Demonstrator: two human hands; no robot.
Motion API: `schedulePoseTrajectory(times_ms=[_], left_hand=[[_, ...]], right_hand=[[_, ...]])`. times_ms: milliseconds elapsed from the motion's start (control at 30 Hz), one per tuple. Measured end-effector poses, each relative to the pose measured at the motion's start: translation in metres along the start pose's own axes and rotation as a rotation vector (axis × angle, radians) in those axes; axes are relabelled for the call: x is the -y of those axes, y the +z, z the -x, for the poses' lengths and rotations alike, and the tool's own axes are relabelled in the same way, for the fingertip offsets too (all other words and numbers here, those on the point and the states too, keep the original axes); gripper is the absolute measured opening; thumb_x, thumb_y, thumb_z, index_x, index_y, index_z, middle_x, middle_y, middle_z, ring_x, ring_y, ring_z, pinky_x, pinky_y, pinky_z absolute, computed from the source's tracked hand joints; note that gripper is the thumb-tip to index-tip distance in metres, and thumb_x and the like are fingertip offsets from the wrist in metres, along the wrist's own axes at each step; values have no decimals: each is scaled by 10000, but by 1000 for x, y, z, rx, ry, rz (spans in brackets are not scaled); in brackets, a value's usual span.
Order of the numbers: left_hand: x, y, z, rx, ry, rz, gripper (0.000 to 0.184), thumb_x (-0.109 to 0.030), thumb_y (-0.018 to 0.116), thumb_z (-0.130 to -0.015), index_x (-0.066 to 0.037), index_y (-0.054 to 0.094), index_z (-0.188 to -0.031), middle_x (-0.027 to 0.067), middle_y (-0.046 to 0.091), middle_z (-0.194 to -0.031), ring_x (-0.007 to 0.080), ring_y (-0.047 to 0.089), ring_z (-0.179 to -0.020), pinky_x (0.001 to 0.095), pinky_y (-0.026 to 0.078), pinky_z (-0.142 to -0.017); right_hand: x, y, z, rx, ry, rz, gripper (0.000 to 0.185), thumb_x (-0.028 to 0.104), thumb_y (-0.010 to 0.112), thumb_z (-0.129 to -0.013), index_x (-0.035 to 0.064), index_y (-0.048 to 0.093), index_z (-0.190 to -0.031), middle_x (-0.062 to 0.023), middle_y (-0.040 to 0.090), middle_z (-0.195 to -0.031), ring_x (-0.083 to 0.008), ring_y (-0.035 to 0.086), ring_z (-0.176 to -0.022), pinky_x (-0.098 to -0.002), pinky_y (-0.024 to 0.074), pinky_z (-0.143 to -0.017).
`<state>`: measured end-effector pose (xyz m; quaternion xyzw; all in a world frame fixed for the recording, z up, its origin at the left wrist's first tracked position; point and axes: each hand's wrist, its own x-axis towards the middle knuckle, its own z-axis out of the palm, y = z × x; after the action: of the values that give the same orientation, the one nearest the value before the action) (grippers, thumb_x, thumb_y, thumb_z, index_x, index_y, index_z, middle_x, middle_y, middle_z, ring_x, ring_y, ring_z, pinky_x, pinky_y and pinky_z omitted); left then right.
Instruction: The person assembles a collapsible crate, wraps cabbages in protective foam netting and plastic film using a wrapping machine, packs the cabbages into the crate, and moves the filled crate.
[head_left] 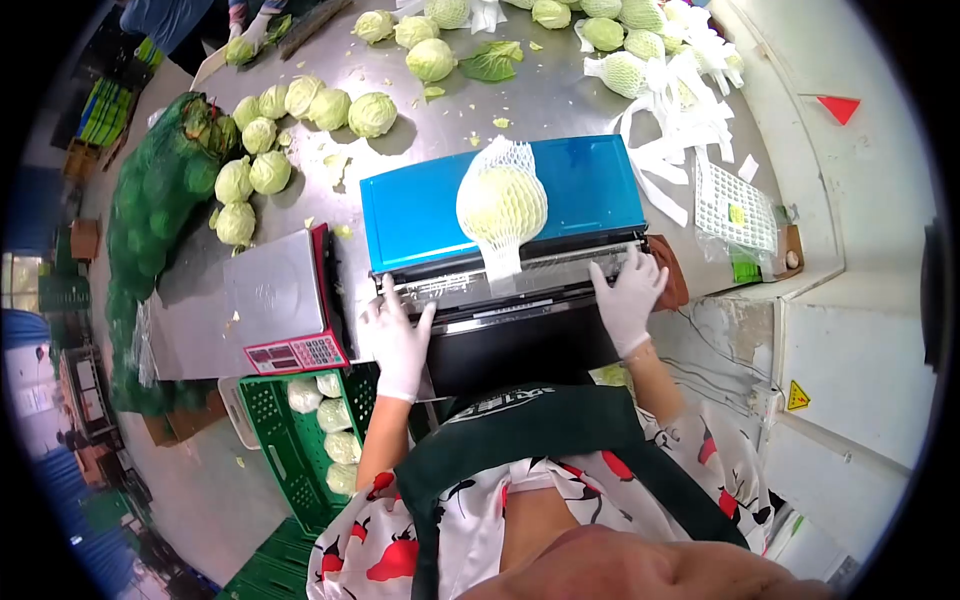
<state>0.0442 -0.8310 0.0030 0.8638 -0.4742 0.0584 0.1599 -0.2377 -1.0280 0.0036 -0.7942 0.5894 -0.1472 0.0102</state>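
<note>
A cabbage in white foam netting [502,204] rests on the blue top [400,215] of a wrapping machine. Clear film stretches across the machine's dark front section [465,288], and the netting's lower end hangs onto it. My left hand [397,338], in a white glove, lies with fingers spread at the left end of the film. At the right end is my right hand [628,300], also gloved, its fingers apart on the machine's edge. Neither hand shows anything gripped.
Left of the machine stand a red scale [290,300], bare cabbages [270,172] and a green net sack [160,200]. A green crate [285,450] of wrapped cabbages sits below. White netting [670,125] lies back right. Another person's gloved hands [250,35] are at the back left.
</note>
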Motion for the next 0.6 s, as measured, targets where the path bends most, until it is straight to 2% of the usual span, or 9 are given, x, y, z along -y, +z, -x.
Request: schedulePoseTrajectory(times_ms=[133, 200, 233, 333, 400, 433, 500, 533, 600], left_hand=[[-10, 40, -4, 52, -191, 334, 658, -152, 745, -848, -24, 485, -1439, 59, 662, -886, 215, 566, -949, 395, 422, -910], [11, 53, -4, 160, -395, 1134, 443, -85, 691, -900, -45, 618, -1335, 9, 643, -854, 134, 543, -849, 295, 447, -835], [-15, -18, -18, 344, -503, 1166, 315, -37, 651, -927, -49, 691, -1240, -15, 640, -851, 96, 524, -788, 224, 448, -761], [11, -72, -23, 489, 181, 1013, 269, -24, 664, -904, -55, 734, -1161, 18, 668, -870, 105, 568, -783, 246, 472, -770], [16, -125, -36, 604, 177, 1114, 222, -50, 682, -895, -33, 753, -1105, 39, 674, -875, 116, 601, -832, 273, 491, -798], [8, -142, -40, 570, -57, 1398, 268, -121, 742, -865, -3, 744, -1106, 58, 664, -841, 151, 611, -846, 332, 494, -869], [-8, -129, -72, 339, 7, 1539, 921, -280, 861, -732, 10, 379, -1461, 201, 535, -1306, 289, 516, -1237, 421, 374, -1092], [-27, -119, -98, 164, 38, 1490, 1207, -317, 899, -661, 0, 175, -1573, 243, 407, -1503, 340, 407, -1405, 434, 313, -1154], [-15, -60, -135, 305, 187, 977, 1416, -414, 932, -590, 7, 10, -1578, 234, 147, -1628, 391, 155, -1512, 451, 159, -1217]], right_hand=[[8, 31, -11, 15, -12, -57, 432, 351, 606, -955, 51, 613, -1266, -153, 664, -1036, -322, 559, -1110, -520, 260, -1125], [-11, 35, -15, 61, -57, -524, 247, 219, 640, -940, 51, 708, -1108, -140, 690, -939, -279, 623, -991, -440, 375, -1043], [-8, 8, -19, 241, -5, -972, 165, 115, 660, -915, 13, 734, -1023, -123, 700, -901, -216, 650, -900, -351, 462, -912], [-26, -82, -29, 766, -73, -1077, 177, 74, 673, -897, -9, 734, -1040, -86, 693, -926, -174, 640, -924, -321, 494, -879], [-32, -150, -53, 923, -287, -1086, 166, 43, 687, -859, -24, 739, -1002, -81, 689, -925, -169, 635, -937, -325, 489, -933], [-37, -155, -69, 856, -379, -1125, 201, 36, 698, -839, -29, 732, -1025, -90, 689, -961, -176, 637, -953, -333, 489, -945], [-42, -158, -104, 717, -560, -1203, 281, 21, 718, -799, -39, 718, -1073, -109, 689, -1035, -189, 643, -985, -349, 490, -969], [1, -173, -108, 709, -82, -1272, 547, 19, 764, -731, -53, 626, -1255, -163, 644, -1231, -239, 604, -1161, -369, 422, -1074], [26, -109, -147, 574, -549, -1058, 953, 187, 837, -675, -59, 364, -1465, -225, 422, -1479, -313, 371, -1404, -392, 256, -1183]])
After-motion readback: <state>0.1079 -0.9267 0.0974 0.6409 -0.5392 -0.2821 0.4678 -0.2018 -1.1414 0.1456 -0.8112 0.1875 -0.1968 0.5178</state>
